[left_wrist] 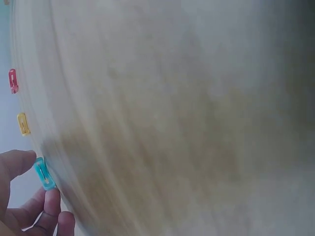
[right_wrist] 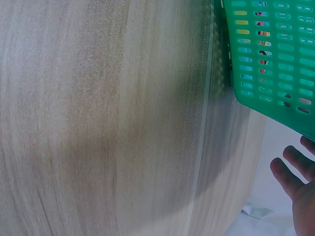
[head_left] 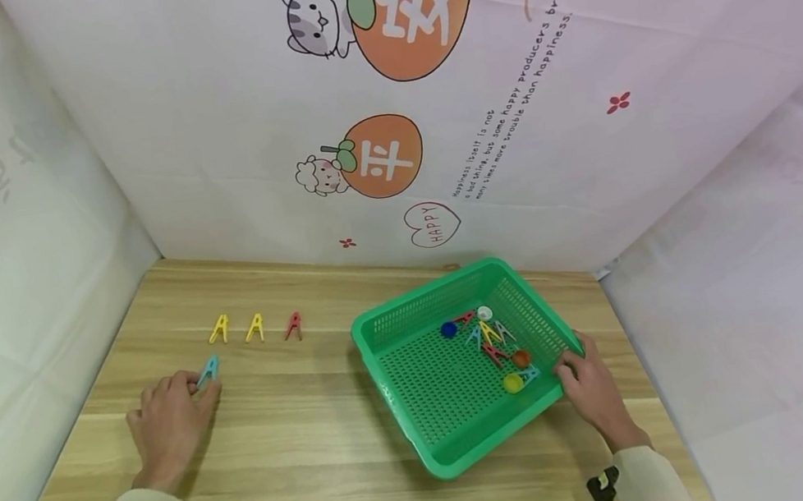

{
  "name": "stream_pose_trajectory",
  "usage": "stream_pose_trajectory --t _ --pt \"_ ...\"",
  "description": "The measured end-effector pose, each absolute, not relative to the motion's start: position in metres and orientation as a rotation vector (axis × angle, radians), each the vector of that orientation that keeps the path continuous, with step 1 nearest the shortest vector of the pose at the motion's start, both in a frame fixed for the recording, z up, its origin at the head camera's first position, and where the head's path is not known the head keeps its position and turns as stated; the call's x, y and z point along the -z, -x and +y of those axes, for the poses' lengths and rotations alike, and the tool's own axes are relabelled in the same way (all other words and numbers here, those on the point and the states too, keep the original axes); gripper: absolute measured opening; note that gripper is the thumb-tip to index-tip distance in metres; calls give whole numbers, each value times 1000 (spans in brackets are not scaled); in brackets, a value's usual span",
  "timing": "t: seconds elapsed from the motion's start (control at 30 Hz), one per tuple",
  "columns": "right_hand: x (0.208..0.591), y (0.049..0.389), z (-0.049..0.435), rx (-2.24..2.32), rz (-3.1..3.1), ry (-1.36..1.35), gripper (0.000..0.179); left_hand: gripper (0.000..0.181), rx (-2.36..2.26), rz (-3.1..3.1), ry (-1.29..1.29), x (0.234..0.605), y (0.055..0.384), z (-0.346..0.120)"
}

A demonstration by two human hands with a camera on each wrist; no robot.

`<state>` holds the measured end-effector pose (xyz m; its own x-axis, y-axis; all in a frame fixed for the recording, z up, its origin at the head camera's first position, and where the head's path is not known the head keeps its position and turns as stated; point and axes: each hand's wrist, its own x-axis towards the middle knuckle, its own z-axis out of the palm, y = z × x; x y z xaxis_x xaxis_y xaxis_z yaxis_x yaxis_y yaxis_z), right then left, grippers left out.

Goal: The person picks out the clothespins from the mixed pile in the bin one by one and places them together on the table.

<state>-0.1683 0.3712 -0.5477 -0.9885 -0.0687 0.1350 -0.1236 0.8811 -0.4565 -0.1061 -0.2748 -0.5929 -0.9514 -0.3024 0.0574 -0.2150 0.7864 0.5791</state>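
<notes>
My left hand (head_left: 171, 421) pinches a light blue clothespin (head_left: 209, 371) between thumb and fingers, close to the tabletop. The left wrist view shows the same blue clothespin (left_wrist: 44, 173) between the fingertips. Just beyond it, two yellow clothespins (head_left: 220, 329) and a red clothespin (head_left: 293, 325) form a row on the table. With the right hand (head_left: 593, 390) I grip the right rim of a green plastic basket (head_left: 437, 465). Inside lie several clothespins, among them a yellow one (head_left: 488, 332), and several bottle caps, including a blue cap (head_left: 448, 329) and an orange cap (head_left: 521, 359).
The wooden table (head_left: 299, 460) meets a printed white curtain (head_left: 252, 176) at the back, with more white cloth at both sides. A small brown object (head_left: 451, 266) shows behind the basket's back rim.
</notes>
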Motion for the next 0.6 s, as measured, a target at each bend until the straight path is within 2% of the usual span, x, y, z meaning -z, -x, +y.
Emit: stream_pose_trajectory --t 0.6 --pt "549 168 372 -725 -2931 -150 30 49 872 -2827 -415 594 102 -274"
